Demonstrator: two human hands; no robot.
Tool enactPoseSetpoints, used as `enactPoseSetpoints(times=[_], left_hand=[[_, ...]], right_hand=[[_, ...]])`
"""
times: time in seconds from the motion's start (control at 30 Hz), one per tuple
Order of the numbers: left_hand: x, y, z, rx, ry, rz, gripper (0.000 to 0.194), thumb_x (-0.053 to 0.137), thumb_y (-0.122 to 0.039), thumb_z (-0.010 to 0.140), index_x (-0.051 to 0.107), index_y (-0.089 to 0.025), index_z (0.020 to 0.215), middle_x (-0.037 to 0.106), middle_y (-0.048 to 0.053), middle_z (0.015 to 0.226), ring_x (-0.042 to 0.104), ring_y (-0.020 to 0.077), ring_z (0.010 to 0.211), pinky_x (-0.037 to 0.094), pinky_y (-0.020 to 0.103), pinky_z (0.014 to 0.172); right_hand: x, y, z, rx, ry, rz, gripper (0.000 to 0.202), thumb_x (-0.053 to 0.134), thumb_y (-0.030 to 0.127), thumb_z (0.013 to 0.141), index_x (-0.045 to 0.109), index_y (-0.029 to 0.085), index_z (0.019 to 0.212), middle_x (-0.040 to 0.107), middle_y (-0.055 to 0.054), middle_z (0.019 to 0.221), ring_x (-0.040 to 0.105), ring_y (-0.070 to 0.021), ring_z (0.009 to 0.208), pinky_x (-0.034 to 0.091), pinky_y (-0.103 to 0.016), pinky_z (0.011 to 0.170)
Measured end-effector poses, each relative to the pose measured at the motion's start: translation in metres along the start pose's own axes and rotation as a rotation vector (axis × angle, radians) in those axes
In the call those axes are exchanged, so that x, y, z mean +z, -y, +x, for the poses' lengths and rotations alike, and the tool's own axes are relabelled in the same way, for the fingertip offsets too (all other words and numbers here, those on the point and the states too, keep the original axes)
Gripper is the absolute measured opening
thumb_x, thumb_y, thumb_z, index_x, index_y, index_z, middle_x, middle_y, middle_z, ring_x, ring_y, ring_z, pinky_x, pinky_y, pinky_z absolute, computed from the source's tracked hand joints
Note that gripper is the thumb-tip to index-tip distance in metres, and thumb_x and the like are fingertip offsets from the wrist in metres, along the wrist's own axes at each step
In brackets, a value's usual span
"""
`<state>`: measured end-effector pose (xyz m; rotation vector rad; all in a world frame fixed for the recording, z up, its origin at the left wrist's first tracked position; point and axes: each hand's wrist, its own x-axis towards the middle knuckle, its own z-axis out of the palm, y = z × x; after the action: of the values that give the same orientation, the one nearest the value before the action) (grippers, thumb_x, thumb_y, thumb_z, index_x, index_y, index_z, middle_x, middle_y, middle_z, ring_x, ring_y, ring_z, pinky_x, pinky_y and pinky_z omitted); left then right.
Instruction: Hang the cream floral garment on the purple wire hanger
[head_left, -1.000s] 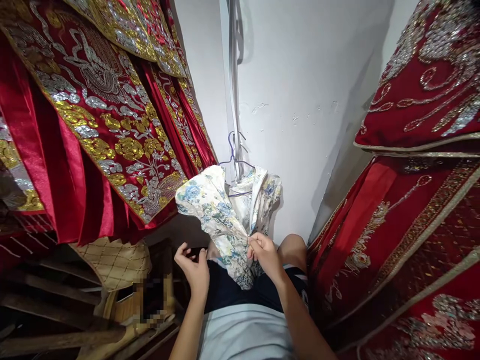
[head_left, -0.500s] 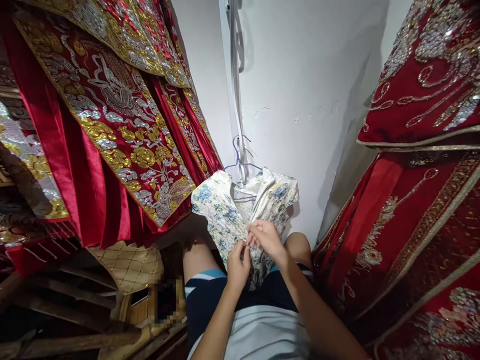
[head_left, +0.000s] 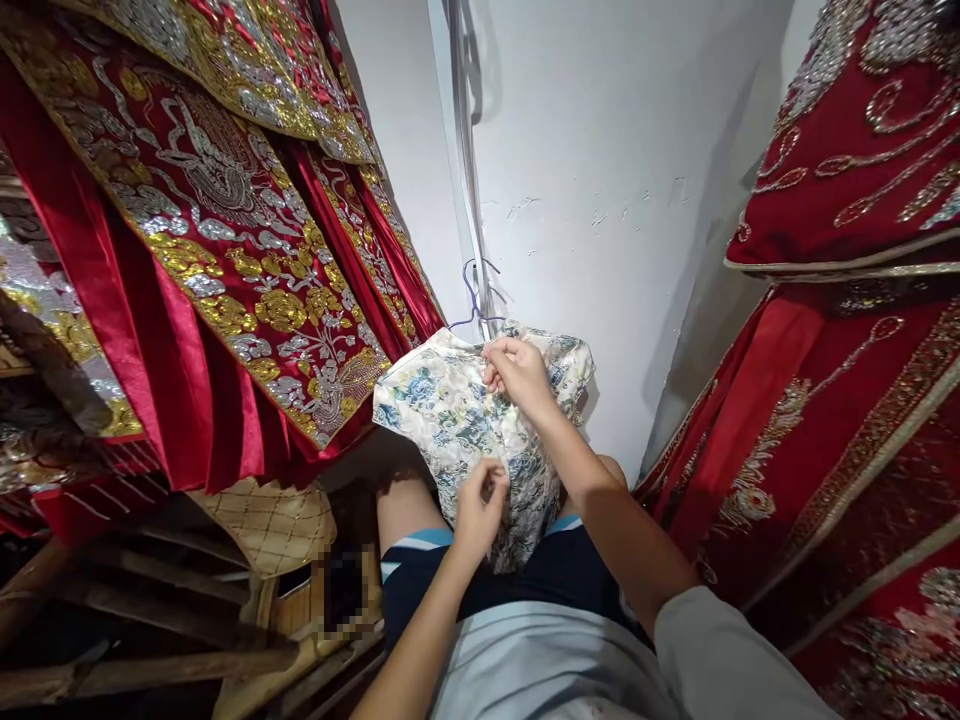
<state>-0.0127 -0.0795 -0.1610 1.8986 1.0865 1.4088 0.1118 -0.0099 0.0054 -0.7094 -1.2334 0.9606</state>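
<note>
A white cap-sleeved garment point(head_left: 427, 400) with blue and yellow flowers hangs in front of me on a purple hanger point(head_left: 475, 300), its lower end between my thighs. My right hand point(head_left: 517, 375) is closed in a pinch at the top of the garment's centre seam, by the neckline. Any zip pull there is hidden by the fingertips. Lower on the same seam, my left hand point(head_left: 481, 500) rests with curled fingers and thumb gripping the cloth. The two sides of the seam meet between my hands.
Red costumes with gold and silver sequins point(head_left: 277, 310) hang close on the left. More beaded red clothing point(head_left: 810, 400) hangs on the right. A white strap point(head_left: 457, 150) runs down the pale wall point(head_left: 585, 130) to the hanger. Wooden bars point(head_left: 150, 610) lie at lower left.
My right hand has moved up the seam from beside my left hand to the neckline. The garment's open V front has drawn together. My left hand has stayed low.
</note>
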Motion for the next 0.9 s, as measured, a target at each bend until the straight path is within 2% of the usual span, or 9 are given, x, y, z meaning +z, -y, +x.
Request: enactPoseSetpoints(times=[0.13, 0.23, 0.33, 0.43, 0.5, 0.6, 0.7, 0.8, 0.9], left_hand=[[-0.035, -0.056, 0.076, 0.245, -0.231, 0.024, 0.033, 0.052, -0.035, 0.098, 0.058, -0.020, 0.127, 0.065, 0.005, 0.093, 0.061, 0.0170, 0.083, 0.046, 0.029, 0.078], [-0.051, -0.090, 0.129, 0.408, -0.219, 0.150, 0.032, 0.053, -0.035, 0.098, 0.063, -0.019, 0.124, 0.067, 0.006, 0.099, 0.061, 0.0163, 0.083, 0.046, 0.028, 0.077], [-0.054, -0.107, 0.152, 0.514, -0.184, 0.323, 0.021, 0.054, -0.031, 0.098, 0.069, -0.016, 0.097, 0.068, 0.006, 0.093, 0.061, 0.0171, 0.085, 0.045, 0.028, 0.077], [-0.061, -0.114, 0.154, 0.535, -0.272, 0.354, 0.019, 0.055, -0.026, 0.098, 0.068, -0.015, 0.090, 0.067, 0.004, 0.088, 0.061, 0.0157, 0.085, 0.045, 0.028, 0.080], [-0.077, -0.111, 0.153, 0.462, -0.423, 0.228, 0.016, 0.057, -0.025, 0.097, 0.067, -0.015, 0.090, 0.067, 0.003, 0.088, 0.060, 0.0147, 0.086, 0.045, 0.028, 0.081], [-0.115, -0.094, 0.149, 0.239, -0.681, -0.123, 0.010, 0.059, -0.019, 0.094, 0.065, -0.014, 0.089, 0.063, 0.001, 0.086, 0.057, 0.0120, 0.082, 0.047, 0.027, 0.082], [-0.146, -0.064, 0.133, 0.071, -0.762, -0.332, 0.014, 0.049, -0.014, 0.096, 0.060, -0.014, 0.087, 0.061, 0.001, 0.081, 0.058, 0.0113, 0.078, 0.050, 0.029, 0.086], [-0.145, -0.029, 0.105, -0.210, -0.688, -0.744, 0.021, 0.042, -0.018, 0.098, 0.060, -0.016, 0.088, 0.068, 0.006, 0.087, 0.066, 0.0158, 0.094, 0.052, 0.033, 0.096], [-0.117, 0.003, 0.077, -0.368, -0.658, -0.888, 0.020, 0.044, -0.020, 0.096, 0.062, -0.016, 0.091, 0.070, 0.009, 0.087, 0.069, 0.0195, 0.099, 0.056, 0.036, 0.092]], right_hand=[[-0.005, 0.003, -0.008, -0.062, 0.002, -0.083, 0.019, 0.064, 0.035, 0.081, 0.059, 0.018, 0.075, 0.059, 0.004, 0.050, 0.051, -0.0090, 0.041, 0.036, -0.019, 0.041], [-0.009, 0.009, -0.005, -0.108, 0.014, -0.149, 0.020, 0.062, 0.036, 0.083, 0.058, 0.019, 0.075, 0.054, 0.005, 0.049, 0.047, -0.0095, 0.042, 0.036, -0.021, 0.045], [-0.011, 0.005, -0.001, -0.153, -0.074, -0.246, 0.021, 0.061, 0.037, 0.084, 0.056, 0.020, 0.073, 0.047, 0.005, 0.050, 0.041, -0.0096, 0.044, 0.030, -0.023, 0.046], [-0.011, -0.014, -0.008, -0.135, -0.116, -0.319, 0.021, 0.060, 0.037, 0.083, 0.056, 0.020, 0.072, 0.045, 0.005, 0.051, 0.037, -0.0099, 0.045, 0.025, -0.024, 0.046], [-0.011, -0.028, -0.022, -0.076, -0.078, -0.324, 0.022, 0.060, 0.036, 0.080, 0.053, 0.021, 0.066, 0.042, 0.005, 0.051, 0.034, -0.0100, 0.046, 0.024, -0.025, 0.048], [-0.014, -0.043, -0.052, 0.054, 0.008, -0.236, 0.026, 0.062, 0.035, 0.076, 0.047, 0.022, 0.060, 0.038, 0.006, 0.051, 0.030, -0.0095, 0.047, 0.022, -0.026, 0.049], [-0.019, -0.045, -0.080, 0.180, 0.080, -0.136, 0.023, 0.061, 0.035, 0.076, 0.048, 0.021, 0.062, 0.036, 0.007, 0.051, 0.026, -0.0089, 0.048, 0.020, -0.026, 0.048], [-0.021, -0.042, -0.091, 0.206, 0.121, -0.157, 0.021, 0.060, 0.030, 0.074, 0.047, 0.021, 0.061, 0.034, 0.007, 0.051, 0.025, -0.0085, 0.048, 0.018, -0.026, 0.048], [-0.025, -0.040, -0.090, 0.190, 0.147, -0.216, 0.020, 0.057, 0.026, 0.075, 0.046, 0.021, 0.060, 0.033, 0.006, 0.052, 0.026, -0.0086, 0.050, 0.018, -0.025, 0.048]])
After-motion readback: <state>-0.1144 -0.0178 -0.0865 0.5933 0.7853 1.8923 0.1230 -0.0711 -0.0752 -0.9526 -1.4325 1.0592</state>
